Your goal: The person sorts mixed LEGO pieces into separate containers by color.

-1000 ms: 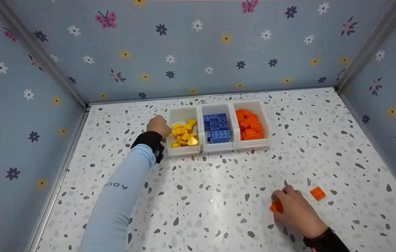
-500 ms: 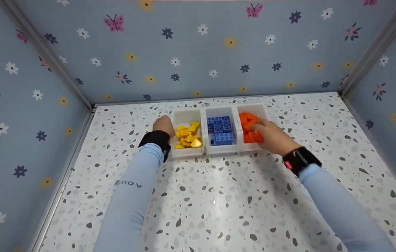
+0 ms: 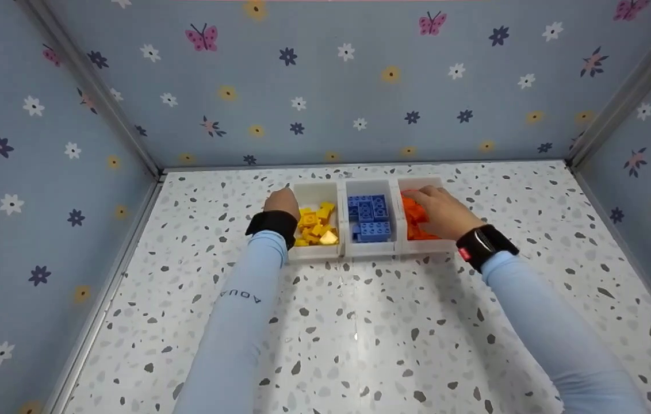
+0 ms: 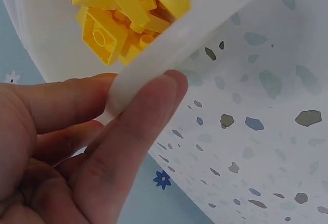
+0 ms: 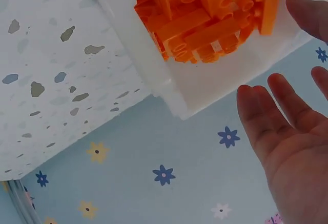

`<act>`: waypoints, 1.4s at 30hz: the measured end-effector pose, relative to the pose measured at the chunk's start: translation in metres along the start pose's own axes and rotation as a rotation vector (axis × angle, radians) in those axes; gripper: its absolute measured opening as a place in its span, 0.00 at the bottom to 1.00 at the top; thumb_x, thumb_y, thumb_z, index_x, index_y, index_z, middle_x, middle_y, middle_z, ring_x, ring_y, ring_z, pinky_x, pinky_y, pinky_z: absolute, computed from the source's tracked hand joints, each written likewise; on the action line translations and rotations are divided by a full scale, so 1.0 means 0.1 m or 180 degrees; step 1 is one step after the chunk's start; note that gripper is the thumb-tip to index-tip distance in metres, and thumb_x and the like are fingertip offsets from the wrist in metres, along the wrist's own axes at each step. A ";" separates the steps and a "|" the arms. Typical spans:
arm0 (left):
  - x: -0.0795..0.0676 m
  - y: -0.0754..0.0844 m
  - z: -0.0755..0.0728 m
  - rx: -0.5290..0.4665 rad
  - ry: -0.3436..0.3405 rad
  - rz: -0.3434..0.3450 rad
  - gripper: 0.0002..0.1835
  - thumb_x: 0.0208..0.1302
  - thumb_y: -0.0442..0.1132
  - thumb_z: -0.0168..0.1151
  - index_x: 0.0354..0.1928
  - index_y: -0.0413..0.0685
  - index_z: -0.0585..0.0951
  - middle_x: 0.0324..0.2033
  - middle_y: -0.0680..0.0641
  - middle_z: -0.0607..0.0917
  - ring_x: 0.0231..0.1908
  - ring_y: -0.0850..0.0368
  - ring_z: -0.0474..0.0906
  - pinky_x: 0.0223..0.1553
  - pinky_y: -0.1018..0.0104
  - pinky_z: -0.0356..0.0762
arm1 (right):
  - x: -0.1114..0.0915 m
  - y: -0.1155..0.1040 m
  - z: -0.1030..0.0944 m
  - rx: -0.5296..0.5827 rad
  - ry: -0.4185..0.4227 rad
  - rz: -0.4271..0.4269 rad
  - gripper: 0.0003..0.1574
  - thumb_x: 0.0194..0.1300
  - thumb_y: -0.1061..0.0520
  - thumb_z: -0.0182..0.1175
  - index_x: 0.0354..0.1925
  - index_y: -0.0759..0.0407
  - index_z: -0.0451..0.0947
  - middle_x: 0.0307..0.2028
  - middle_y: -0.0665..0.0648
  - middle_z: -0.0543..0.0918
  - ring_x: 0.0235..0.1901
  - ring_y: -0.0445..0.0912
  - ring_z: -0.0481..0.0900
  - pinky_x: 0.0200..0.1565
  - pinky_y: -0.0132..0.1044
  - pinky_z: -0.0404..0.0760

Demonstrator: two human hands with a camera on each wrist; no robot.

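My left hand (image 3: 282,201) pinches the left wall of a white bin (image 4: 154,57), thumb on one side and fingers on the other. Yellow building bricks (image 4: 130,8) lie inside it. Over the right-hand white bin (image 5: 205,93) is my right hand (image 3: 446,214). In the right wrist view its fingers (image 5: 279,114) are extended, the thumb stands apart, and nothing shows between them. Orange building bricks (image 5: 205,21) are heaped in that bin, partly hidden by the hand in the head view.
Between these two stands another white bin (image 3: 370,249) holding blue bricks (image 3: 374,231). All three sit side by side on a speckled tabletop (image 3: 354,333). Flower-patterned panels (image 3: 348,86) rise behind and at both sides.
My right hand has moved from the front right, where it gripped an orange brick, up to the orange bin. The orange bricks seen on the tabletop are gone from there. My left hand stays at its bin.
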State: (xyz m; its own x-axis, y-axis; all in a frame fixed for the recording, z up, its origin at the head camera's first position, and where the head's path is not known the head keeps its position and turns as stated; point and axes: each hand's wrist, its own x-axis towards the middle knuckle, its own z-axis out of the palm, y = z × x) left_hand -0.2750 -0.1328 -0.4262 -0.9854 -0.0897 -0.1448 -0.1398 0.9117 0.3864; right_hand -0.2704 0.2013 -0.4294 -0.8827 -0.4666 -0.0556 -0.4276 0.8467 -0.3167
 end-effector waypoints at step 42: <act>-0.01 -0.02 -0.01 -0.0070 -0.0130 0.0198 0.13 0.70 0.24 0.51 0.51 0.26 0.79 0.44 0.30 0.84 0.44 0.37 0.82 0.49 0.50 0.79 | -2.42 0.67 0.61 0.0487 -0.0227 0.1509 0.20 0.56 0.65 0.67 0.49 0.66 0.79 0.34 0.60 0.74 0.33 0.51 0.72 0.35 0.47 0.73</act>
State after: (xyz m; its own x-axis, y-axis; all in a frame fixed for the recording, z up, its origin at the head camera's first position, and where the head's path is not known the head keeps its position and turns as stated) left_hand -0.2741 -0.1351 -0.4255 -0.9875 -0.0164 -0.1567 -0.0810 0.9058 0.4158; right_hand -0.0736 0.3554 -0.4955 -0.9552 -0.0604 -0.2898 0.0555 0.9250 -0.3759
